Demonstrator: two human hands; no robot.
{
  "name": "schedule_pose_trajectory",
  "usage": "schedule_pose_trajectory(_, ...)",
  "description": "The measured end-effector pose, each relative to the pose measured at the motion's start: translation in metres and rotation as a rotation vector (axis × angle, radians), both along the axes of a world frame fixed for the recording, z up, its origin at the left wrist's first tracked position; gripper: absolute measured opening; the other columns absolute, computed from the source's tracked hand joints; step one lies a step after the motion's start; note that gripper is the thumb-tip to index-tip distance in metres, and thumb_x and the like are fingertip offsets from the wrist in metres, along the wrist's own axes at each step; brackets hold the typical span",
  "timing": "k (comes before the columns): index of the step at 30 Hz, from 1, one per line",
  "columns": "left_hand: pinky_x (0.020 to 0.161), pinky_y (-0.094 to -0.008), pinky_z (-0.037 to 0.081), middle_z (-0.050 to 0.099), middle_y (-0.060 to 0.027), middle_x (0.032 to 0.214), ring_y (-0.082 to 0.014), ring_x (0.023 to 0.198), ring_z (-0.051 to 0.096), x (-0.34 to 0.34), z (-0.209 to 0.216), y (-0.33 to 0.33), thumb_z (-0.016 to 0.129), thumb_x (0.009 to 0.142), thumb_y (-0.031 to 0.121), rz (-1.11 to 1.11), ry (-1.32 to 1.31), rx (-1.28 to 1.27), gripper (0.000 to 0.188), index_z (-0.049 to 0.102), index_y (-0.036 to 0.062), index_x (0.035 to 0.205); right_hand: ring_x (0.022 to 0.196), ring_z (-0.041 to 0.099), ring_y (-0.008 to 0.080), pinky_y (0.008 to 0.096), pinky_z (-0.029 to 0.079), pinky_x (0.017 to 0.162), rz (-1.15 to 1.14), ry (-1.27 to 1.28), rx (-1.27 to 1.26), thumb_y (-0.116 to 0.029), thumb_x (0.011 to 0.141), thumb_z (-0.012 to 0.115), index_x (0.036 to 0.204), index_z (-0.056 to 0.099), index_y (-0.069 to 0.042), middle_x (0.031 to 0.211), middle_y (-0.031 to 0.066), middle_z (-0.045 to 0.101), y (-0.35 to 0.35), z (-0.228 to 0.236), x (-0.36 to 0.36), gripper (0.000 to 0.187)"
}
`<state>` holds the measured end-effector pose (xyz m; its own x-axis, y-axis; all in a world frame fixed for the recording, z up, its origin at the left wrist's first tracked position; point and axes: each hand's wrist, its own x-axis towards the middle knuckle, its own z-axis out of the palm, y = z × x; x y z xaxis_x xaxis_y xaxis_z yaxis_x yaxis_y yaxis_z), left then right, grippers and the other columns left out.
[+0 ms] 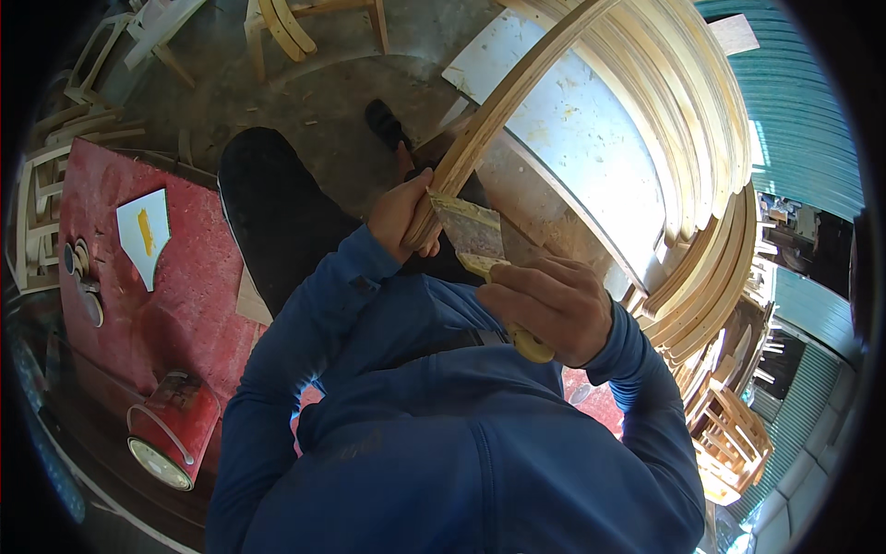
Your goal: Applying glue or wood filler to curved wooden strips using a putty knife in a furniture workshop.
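A long curved wooden strip [503, 99] rises from my lap toward the far right. Its near end lies in my left hand [397, 214], whose fingers are wrapped round it. My right hand [554, 309] is closed on the yellow handle of a putty knife [472, 231]. The knife's broad blade is smeared with pale yellow paste, and its edge meets the strip right beside my left hand. To my left, a white pointed piece of board [144, 238] with a dab of yellow paste lies on a red board [92, 305].
A red can [175, 429] with a wire handle lies tilted at the lower left. Several round discs [88, 277] rest near the red board's left edge. Stacked curved wooden strips [683, 102] stand at the right by a whitish panel [581, 120]. Wooden chair frames [314, 14] stand at the back.
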<state>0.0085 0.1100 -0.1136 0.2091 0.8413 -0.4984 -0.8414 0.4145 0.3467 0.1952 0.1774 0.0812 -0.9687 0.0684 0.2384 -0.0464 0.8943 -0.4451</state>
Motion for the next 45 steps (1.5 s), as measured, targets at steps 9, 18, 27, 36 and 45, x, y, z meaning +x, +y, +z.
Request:
schedule_pose_trajectory(9,0.038,-0.0331,0.049,0.058,-0.0087,0.06,-0.0197,0.036,0.051,-0.005,0.005,0.0,0.033,0.106,0.046,-0.017,0.0,0.025,0.051,0.059,0.0022,0.107,0.077,0.07,0.0249,0.0335,0.057,0.066,-0.111,-0.007,-0.354,-0.003,0.086,0.067,0.106,0.067,0.003,0.095,0.0157,0.069,0.023,0.009,0.008,0.02)
schedule_pose_trajectory(18,0.039,-0.0336,0.048,0.057,-0.0106,0.06,-0.0206,0.035,0.049,-0.007,0.008,0.0,0.034,0.106,0.043,0.015,0.074,0.009,0.048,0.057,0.001,0.102,0.07,0.067,0.0136,0.027,0.056,0.063,-0.758,0.005,-0.626,-0.006,0.092,0.068,0.105,0.069,0.006,0.087,0.0111,0.072,0.092,-0.006,0.004,0.018)
schedule_pose_trajectory(27,0.04,-0.0336,0.049,0.057,-0.0102,0.058,-0.0215,0.036,0.05,-0.008,0.005,0.003,0.032,0.106,0.043,-0.036,0.068,0.013,0.047,0.057,0.0041,0.103,0.078,0.07,0.0284,0.0362,0.058,0.07,-0.14,0.033,-0.026,-0.001,0.084,0.069,0.102,0.068,0.0,0.093,0.015,0.069,0.004,0.009,-0.008,0.018)
schedule_pose_trajectory(36,0.038,-0.0336,0.047,0.057,-0.009,0.055,-0.0201,0.035,0.051,-0.012,-0.004,0.004,0.036,0.104,0.05,0.008,0.026,0.051,0.047,0.058,0.0077,0.1,0.067,0.067,0.0147,0.0252,0.055,0.06,-0.842,0.295,-0.812,-0.01,0.093,0.069,0.107,0.068,0.006,0.083,0.0106,0.069,0.13,-0.034,0.012,0.021)
schedule_pose_trajectory(45,0.043,-0.0322,0.05,0.054,-0.0056,0.057,-0.0153,0.038,0.051,-0.015,0.016,-0.003,0.029,0.106,0.05,-0.088,0.061,0.143,0.059,0.044,0.007,0.142,0.068,0.069,0.0201,0.0315,0.06,0.062,-1.003,0.65,-0.565,-0.021,0.091,0.072,0.109,0.065,0.002,0.083,0.0117,0.068,0.137,-0.027,0.06,0.03)
